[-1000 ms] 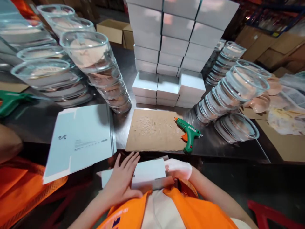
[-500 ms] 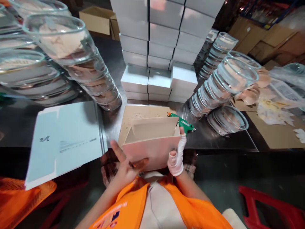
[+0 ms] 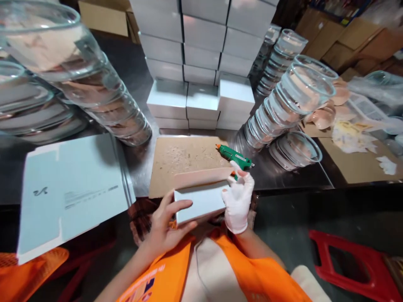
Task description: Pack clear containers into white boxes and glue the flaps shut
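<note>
Close to my body at the table's front edge is a small cardboard box, pale blue on the side facing up, with a flap raised along its far edge. My bare left hand grips its left end, the index finger lying on the pale face and the thumb below. At the right end my right hand, in a white glove with bare fingertips, holds the box near the flap's corner. Just beyond that hand, a green glue gun rests partly on a brown cardboard sheet marked with dried specks.
Flat pale-blue printed box blanks lie stacked at left. Tall stacks of glass dishes stand at left and right. White boxes are piled at the back. A red stool is at lower right.
The box has turned from showing its open inside to showing a pale-blue face with a raised flap. Both hands have shifted their hold at its ends. The camera view has moved slightly.
</note>
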`<move>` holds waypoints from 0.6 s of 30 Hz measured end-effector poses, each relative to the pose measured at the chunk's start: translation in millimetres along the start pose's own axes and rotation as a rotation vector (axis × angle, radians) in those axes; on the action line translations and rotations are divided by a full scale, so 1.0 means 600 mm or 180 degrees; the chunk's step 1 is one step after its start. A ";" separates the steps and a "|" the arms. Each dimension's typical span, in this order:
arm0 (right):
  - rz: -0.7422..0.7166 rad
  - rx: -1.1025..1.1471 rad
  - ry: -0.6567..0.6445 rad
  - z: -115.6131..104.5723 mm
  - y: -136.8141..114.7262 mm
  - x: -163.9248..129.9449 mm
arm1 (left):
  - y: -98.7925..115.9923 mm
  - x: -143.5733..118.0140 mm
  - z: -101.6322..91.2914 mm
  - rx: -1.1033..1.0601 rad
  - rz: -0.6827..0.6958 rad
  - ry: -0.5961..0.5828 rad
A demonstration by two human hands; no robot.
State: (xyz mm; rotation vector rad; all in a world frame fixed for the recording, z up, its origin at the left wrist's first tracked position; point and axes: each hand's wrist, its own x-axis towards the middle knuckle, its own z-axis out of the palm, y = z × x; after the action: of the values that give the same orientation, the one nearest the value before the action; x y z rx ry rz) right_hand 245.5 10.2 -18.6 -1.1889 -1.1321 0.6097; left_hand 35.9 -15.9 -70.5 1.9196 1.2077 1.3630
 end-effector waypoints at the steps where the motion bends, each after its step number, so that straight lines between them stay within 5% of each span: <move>1: 0.0116 0.0017 -0.0210 -0.016 0.004 0.010 | -0.002 0.003 -0.013 0.0052 0.0044 -0.0063; 3: 0.0382 -0.0416 -0.0463 -0.059 0.015 0.036 | -0.011 0.004 -0.033 0.0082 -0.0163 0.0043; 6: 0.0797 -0.1683 -0.0275 -0.118 0.035 0.086 | -0.029 -0.003 -0.044 0.0124 -0.0526 0.0482; 9: 0.1689 -0.2392 -0.0434 -0.137 0.056 0.129 | -0.044 -0.003 -0.034 0.0164 -0.0379 0.0703; 12: 0.2222 -0.2281 -0.0557 -0.127 0.075 0.155 | -0.054 0.008 -0.019 0.0125 -0.0122 0.0697; 18: 0.2206 -0.1026 -0.0204 -0.120 0.070 0.155 | -0.061 0.025 -0.007 0.0229 -0.0148 0.0737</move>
State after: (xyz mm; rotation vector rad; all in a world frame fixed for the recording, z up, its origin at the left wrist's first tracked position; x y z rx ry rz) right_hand 352.3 74.4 -22.1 -1.8761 -0.8733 1.0156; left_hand 19.9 14.8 -90.3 1.8062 1.4187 1.5702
